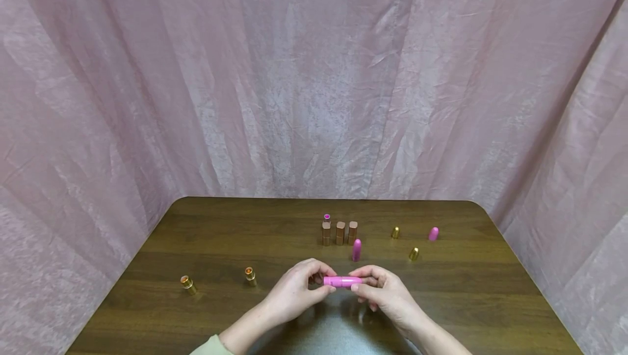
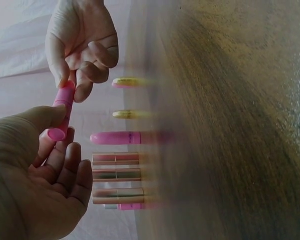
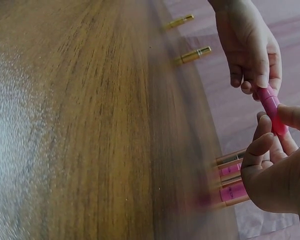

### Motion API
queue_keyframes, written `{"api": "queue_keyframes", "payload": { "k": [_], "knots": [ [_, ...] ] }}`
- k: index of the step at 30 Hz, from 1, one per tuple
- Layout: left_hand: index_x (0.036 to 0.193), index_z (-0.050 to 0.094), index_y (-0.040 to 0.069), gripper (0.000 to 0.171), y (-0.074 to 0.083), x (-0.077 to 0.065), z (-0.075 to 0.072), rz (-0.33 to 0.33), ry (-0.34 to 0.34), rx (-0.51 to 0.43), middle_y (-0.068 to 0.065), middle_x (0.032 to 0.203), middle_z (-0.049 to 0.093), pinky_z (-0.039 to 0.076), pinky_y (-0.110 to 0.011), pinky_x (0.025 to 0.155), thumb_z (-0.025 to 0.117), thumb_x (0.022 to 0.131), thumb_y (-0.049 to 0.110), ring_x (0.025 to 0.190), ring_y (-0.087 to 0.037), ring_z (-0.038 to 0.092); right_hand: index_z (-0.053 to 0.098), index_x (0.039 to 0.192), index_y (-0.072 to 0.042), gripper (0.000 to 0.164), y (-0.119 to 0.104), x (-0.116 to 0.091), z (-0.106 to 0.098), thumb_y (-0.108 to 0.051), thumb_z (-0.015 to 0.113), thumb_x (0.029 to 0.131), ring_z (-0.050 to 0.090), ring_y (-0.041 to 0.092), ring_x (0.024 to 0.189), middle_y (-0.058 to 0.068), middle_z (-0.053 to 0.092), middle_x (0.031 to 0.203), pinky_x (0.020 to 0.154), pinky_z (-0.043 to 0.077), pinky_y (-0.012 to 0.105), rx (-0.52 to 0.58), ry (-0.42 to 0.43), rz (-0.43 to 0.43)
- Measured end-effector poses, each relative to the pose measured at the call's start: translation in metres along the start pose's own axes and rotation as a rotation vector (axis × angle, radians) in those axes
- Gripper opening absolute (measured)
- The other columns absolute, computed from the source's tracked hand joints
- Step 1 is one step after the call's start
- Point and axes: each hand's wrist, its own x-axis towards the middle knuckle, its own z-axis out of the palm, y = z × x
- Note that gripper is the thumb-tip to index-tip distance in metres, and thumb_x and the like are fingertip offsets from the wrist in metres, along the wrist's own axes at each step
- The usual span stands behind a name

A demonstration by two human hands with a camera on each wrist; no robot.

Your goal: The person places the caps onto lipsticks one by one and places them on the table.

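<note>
Between my hands a pink lipstick tube (image 1: 342, 282) lies sideways just above the table, a seam showing near its middle. My left hand (image 1: 300, 290) pinches its left end between thumb and fingers. At the rounded right end, my right hand (image 1: 388, 294) pinches with thumb and fingertips. The left wrist view shows the flat round end of the pink tube (image 2: 62, 112) by my left thumb. Behind my hands stands another pink lipstick (image 1: 356, 250), closed and upright.
Rose-gold lipsticks (image 1: 340, 233) stand in a row at the back, an uncapped pink tube (image 1: 327, 217) behind them. Rightward are gold caps (image 1: 414, 254) and a pink cap (image 1: 434, 233). Two uncapped gold lipsticks (image 1: 250, 276) (image 1: 188, 285) stand left on the wooden table (image 1: 221, 235).
</note>
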Motion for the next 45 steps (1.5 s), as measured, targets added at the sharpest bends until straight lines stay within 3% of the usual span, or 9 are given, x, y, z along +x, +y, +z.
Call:
{"api": "queue_keyframes", "payload": {
  "k": [13, 28, 34, 38, 45],
  "knots": [
    [0.104, 0.072, 0.032, 0.018, 0.0008, 0.0006, 0.0007, 0.019, 0.014, 0.03, 0.021, 0.099, 0.063, 0.05, -0.027, 0.083, 0.08, 0.09, 0.026, 0.093, -0.003, 0.059, 0.064, 0.122, 0.007, 0.039, 0.0003, -0.0019, 0.0009, -0.012, 0.076, 0.091, 0.058, 0.013, 0.069, 0.008, 0.069, 0.086, 0.054, 0.041, 0.02, -0.009, 0.011, -0.011],
    [0.103, 0.073, 0.032, 0.016, 0.0003, 0.002, 0.0026, 0.007, 0.014, 0.048, 0.021, 0.098, 0.062, 0.05, -0.028, 0.085, 0.08, 0.089, 0.03, 0.095, -0.007, 0.061, 0.067, 0.118, 0.005, 0.036, 0.001, -0.0003, 0.0038, -0.013, 0.078, 0.089, 0.056, 0.012, 0.064, 0.007, 0.071, 0.085, 0.052, 0.04, 0.02, -0.038, 0.04, -0.008],
    [0.102, 0.073, 0.033, 0.014, -0.0016, 0.0018, 0.0026, 0.008, 0.001, 0.071, 0.022, 0.098, 0.062, 0.05, -0.029, 0.087, 0.079, 0.089, 0.034, 0.095, -0.002, 0.058, 0.068, 0.117, 0.004, 0.035, 0.0009, -0.0005, 0.0046, -0.014, 0.079, 0.089, 0.055, 0.012, 0.062, 0.008, 0.071, 0.083, 0.053, 0.039, 0.021, -0.049, 0.035, 0.005],
    [0.1, 0.073, 0.031, 0.013, -0.0033, 0.0015, 0.0033, 0.049, -0.008, 0.153, 0.021, 0.097, 0.063, 0.05, -0.028, 0.085, 0.08, 0.089, 0.033, 0.094, -0.004, 0.057, 0.068, 0.115, 0.004, 0.034, 0.001, -0.0004, 0.0042, -0.015, 0.079, 0.09, 0.056, 0.013, 0.064, 0.009, 0.07, 0.082, 0.052, 0.04, 0.02, -0.073, 0.028, -0.007],
    [0.1, 0.074, 0.028, 0.016, -0.0038, 0.0083, 0.0078, 0.18, -0.01, 0.437, 0.019, 0.093, 0.061, 0.045, -0.022, 0.076, 0.081, 0.086, 0.033, 0.086, -0.003, 0.051, 0.07, 0.111, 0.001, 0.029, 0.0009, 0.0034, 0.0048, -0.015, 0.079, 0.089, 0.059, 0.011, 0.067, 0.005, 0.069, 0.082, 0.057, 0.045, 0.02, -0.168, 0.042, -0.082]
  ]
}}
